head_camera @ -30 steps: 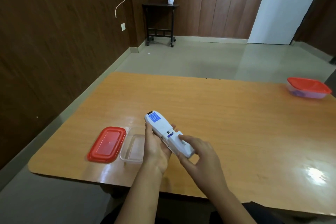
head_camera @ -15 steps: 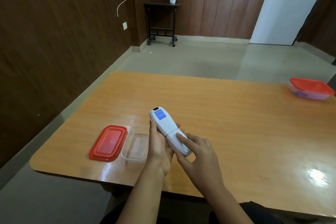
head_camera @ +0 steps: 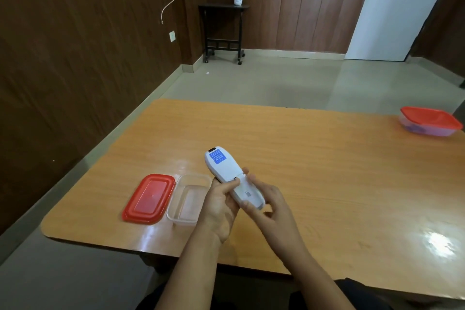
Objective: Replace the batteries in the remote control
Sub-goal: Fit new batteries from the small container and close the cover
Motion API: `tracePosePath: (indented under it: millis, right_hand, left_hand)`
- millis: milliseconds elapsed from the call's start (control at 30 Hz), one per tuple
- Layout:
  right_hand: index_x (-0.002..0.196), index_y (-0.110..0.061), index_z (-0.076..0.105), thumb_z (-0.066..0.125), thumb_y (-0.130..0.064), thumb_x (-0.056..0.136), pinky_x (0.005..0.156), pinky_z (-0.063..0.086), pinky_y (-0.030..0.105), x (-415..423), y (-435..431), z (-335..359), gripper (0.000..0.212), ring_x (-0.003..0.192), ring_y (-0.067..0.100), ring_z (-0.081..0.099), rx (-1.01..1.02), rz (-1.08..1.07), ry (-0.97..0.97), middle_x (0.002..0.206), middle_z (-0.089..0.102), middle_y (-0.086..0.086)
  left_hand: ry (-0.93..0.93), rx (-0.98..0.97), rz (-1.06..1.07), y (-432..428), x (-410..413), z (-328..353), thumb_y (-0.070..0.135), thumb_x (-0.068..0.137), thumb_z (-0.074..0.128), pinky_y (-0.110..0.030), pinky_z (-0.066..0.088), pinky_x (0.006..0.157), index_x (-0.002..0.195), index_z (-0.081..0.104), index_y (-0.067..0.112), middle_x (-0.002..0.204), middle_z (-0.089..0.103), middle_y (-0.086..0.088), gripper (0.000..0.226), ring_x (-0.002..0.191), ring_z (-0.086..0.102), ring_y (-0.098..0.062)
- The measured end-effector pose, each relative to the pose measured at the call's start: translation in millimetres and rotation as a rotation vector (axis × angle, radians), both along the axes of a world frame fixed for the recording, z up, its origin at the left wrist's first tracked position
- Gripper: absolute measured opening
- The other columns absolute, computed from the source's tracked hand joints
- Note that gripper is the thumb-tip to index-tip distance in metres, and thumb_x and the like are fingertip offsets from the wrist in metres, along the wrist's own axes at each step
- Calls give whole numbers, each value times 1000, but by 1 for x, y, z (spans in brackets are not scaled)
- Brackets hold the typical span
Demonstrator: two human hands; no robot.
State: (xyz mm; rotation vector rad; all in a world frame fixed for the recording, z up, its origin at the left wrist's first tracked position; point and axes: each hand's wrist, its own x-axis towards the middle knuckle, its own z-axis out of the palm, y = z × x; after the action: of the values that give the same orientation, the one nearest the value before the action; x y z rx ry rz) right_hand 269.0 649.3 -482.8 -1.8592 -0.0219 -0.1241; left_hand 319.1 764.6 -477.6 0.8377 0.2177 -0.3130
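Above the near edge of the desk (head_camera: 327,171), the left hand (head_camera: 221,209) and right hand (head_camera: 273,211) both grip the remote control (head_camera: 224,166), back upward, their fingers hiding its lower end. Just left lie a clear tub (head_camera: 188,199) and red lid (head_camera: 149,197), side by side. A lidded tub (head_camera: 430,121) sits far right.

- Dark brown wood-panelled walls (head_camera: 75,58) line the left and far sides.
- A pale grey-green glossy floor (head_camera: 276,83) spreads beyond the orange-brown wooden desk (head_camera: 302,153).
- A small black side table on castors (head_camera: 222,33) stands in the corner, carrying a white plant pot (head_camera: 238,0).
- A white door (head_camera: 392,12) stands at the far right.
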Motion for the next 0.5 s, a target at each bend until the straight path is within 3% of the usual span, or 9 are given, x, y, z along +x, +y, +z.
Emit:
tracePosePath:
  millis: [100, 167, 333, 500]
  right_hand:
    - [117, -24, 58, 63, -20, 89, 69, 55, 23, 2, -6, 8, 29, 82, 12, 64, 538, -80, 300, 106, 66, -1]
    - [100, -8, 63, 64, -13, 87, 66, 56, 23, 4, -12, 8, 14, 73, 15, 62, 709, -44, 451, 91, 68, 8]
    - [98, -3, 66, 69, -11, 82, 67, 55, 21, 6, -18, 3, 19, 70, 12, 63, 727, -96, 462, 84, 70, 7]
    - [95, -5, 65, 69, -8, 81, 72, 54, 23, 6, -14, 5, 15, 64, 9, 66, 734, -124, 403, 75, 74, 2]
  left_hand:
    - [-59, -18, 20, -7, -2, 1, -2, 92, 43, -41, 54, 87, 136, 43, 12, 116, 67, -12, 46, 115, 61, -26]
    - [-80, 23, 22, -8, -2, 1, -2, 92, 45, -37, 51, 89, 134, 45, 10, 114, 66, -13, 43, 113, 61, -24]
    - [-129, 246, 45, -9, 0, -5, 3, 90, 54, -30, 50, 88, 123, 56, 5, 106, 68, -8, 33, 96, 65, -18]
    - [-189, 310, 118, -13, -1, -6, 5, 90, 56, -26, 52, 80, 118, 58, 8, 103, 69, -7, 29, 93, 66, -16]
